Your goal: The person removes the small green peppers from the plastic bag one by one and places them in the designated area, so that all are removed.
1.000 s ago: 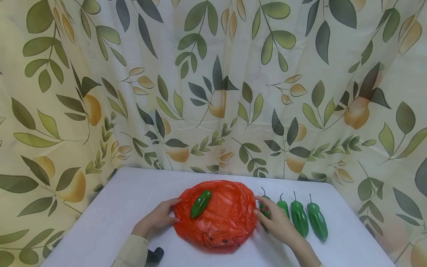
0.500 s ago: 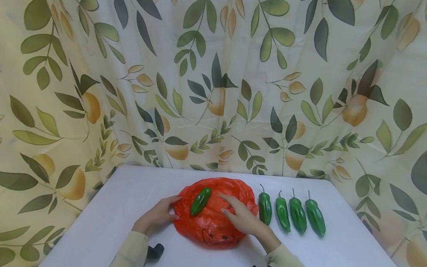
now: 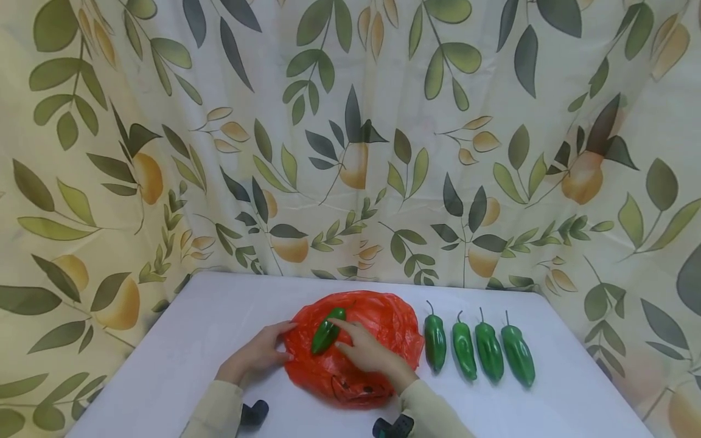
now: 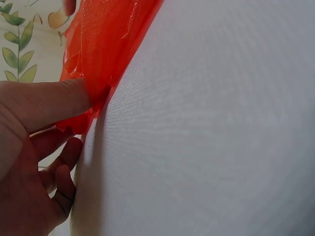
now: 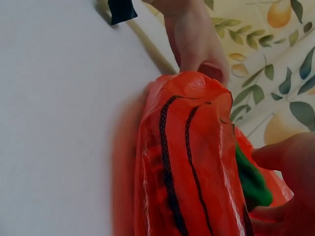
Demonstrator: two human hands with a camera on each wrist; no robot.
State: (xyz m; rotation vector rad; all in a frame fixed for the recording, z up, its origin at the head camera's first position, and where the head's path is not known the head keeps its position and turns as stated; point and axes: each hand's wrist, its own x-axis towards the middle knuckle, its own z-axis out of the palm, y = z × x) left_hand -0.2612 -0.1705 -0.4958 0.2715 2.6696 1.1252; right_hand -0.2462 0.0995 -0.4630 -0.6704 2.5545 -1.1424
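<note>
A crumpled red plastic bag [image 3: 378, 328] with dark printed marks lies on the white table, a green chili pepper [image 3: 324, 336] on top of it. My left hand [image 3: 258, 354] holds the bag's left edge; the left wrist view shows the thumb [image 4: 59, 101] on the red film with the fingers below. Over the bag reaches my right hand [image 3: 364, 350], its fingertips at the pepper's right side and overlapping it in the head view. In the right wrist view, finger and thumb stand apart beside the green pepper [image 5: 252, 179], part of which hides behind the bag.
Several green peppers [image 3: 489, 351] with thin stems lie in a row on the white table [image 3: 569, 389], right of the bag. A leaf-and-fruit patterned curtain [image 3: 350, 152] hangs behind the table. Black wrist devices [image 3: 393, 426] show near both sleeves.
My right hand has left the bag's right edge and moved left across it to the pepper, uncovering the leftmost pepper of the row. The left hand has stayed at the bag's left edge.
</note>
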